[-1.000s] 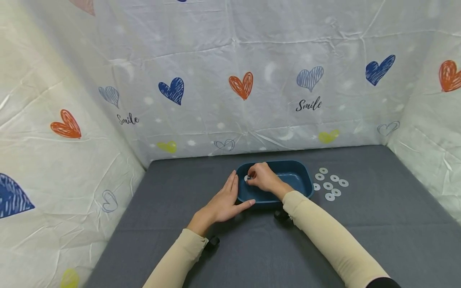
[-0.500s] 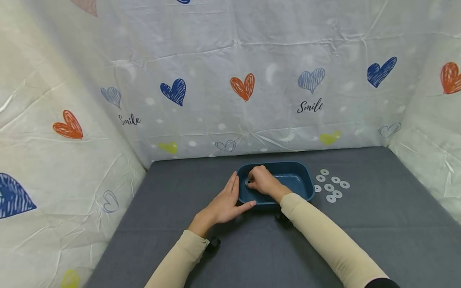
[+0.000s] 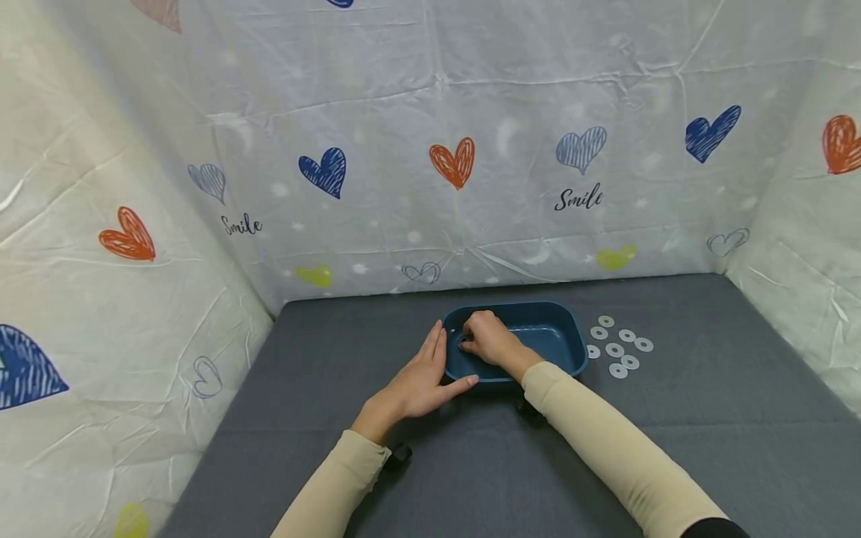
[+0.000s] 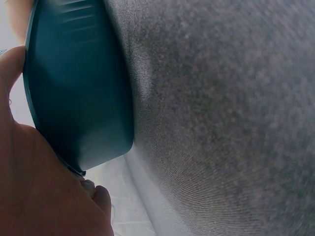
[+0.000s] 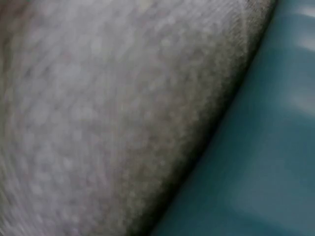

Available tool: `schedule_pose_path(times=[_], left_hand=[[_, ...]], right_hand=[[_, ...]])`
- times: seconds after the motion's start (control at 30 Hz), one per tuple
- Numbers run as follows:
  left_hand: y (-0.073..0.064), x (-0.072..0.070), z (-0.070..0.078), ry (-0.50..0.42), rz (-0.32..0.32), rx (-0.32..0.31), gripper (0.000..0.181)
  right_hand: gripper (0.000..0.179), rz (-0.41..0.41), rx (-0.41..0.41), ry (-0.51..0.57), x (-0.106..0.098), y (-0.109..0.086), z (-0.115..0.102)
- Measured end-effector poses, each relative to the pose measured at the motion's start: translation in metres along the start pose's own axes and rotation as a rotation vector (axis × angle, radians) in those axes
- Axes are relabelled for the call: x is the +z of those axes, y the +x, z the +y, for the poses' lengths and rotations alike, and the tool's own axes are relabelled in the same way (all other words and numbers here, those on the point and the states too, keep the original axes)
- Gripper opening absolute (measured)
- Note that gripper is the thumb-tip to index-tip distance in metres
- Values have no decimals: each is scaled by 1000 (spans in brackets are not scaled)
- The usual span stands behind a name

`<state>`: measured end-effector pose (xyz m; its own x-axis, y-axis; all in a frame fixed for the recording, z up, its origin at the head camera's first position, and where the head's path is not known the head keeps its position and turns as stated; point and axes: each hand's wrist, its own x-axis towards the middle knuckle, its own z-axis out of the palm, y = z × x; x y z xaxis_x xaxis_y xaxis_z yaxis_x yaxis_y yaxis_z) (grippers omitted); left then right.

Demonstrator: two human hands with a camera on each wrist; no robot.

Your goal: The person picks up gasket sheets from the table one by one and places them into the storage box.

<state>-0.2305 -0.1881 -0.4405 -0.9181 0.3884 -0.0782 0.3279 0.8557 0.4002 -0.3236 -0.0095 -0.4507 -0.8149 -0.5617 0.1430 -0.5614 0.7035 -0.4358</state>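
Left to right along the counter (image 3: 323, 373), which shows a grey cloth surface: the left hand (image 3: 417, 382) lies against the left end of the blue tray (image 3: 550, 340), its long fingers straight and close together, thumb spread away along the near side; the left wrist view shows the thumb touching the rim. Judged a brace, keeping the tray from sliding while the other hand works inside. Tray sits upright near the counter's far edge, right of that edge's midpoint. Right hand (image 3: 496, 338) reaches over the near rim into the tray's left part, fingers curled with tips low; cannot tell whether they pinch anything, and the right wrist view gives only cloth and tray wall. Right of the tray, eight pale ringed discs (image 3: 614, 350) lie flat toward the far right corner, loosely scattered, probably set there for easy right-hand reach; the nearest appears at the tray's side.
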Motion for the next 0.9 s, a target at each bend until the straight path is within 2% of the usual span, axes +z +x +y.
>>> schedule_pose_path(times=[0.3, 0.5, 0.7, 0.9], left_hand=[[0, 2, 3, 0, 3, 1, 111], [2, 1, 4, -5, -5, 2, 111], [3, -1, 5, -5, -12, -4, 112], [1, -1, 2, -11, -8, -19, 113]], right_hand=[[13, 28, -16, 64, 0, -2, 8], [23, 22, -4, 142, -4, -5, 13], [31, -17, -9, 180, -18, -13, 15], [42, -46, -30, 141, -35, -28, 12]])
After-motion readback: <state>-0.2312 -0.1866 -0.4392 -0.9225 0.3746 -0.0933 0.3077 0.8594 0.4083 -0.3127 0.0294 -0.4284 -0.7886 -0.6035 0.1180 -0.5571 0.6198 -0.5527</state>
